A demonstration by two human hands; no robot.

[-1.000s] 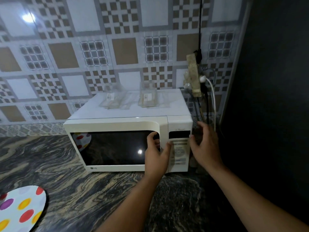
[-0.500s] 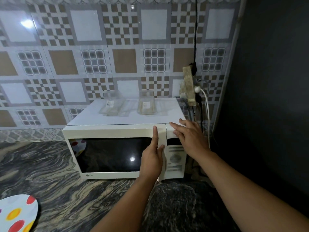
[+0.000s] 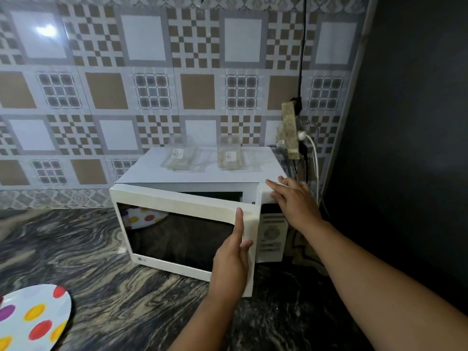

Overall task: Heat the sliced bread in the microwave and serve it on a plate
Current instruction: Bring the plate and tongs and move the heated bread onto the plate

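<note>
The microwave door (image 3: 182, 224) has swung ajar since half a second ago. My left hand (image 3: 231, 262) keeps its grip on the door's edge; my right hand (image 3: 293, 201) braces the casing, fingers flat. Opening step: next, swing wider toward nine o'clock. Bread unseen; plate (image 3: 30, 317) waits on the surface (image 3: 126, 300) at seven o'clock.

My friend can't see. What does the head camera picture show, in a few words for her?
A person's left hand grips the free edge of a white microwave's door, which stands partly open, while the right hand rests flat on the microwave's top right corner. The white microwave sits on a dark swirly stone counter, with a white plate with coloured dots at the lower left.
</note>
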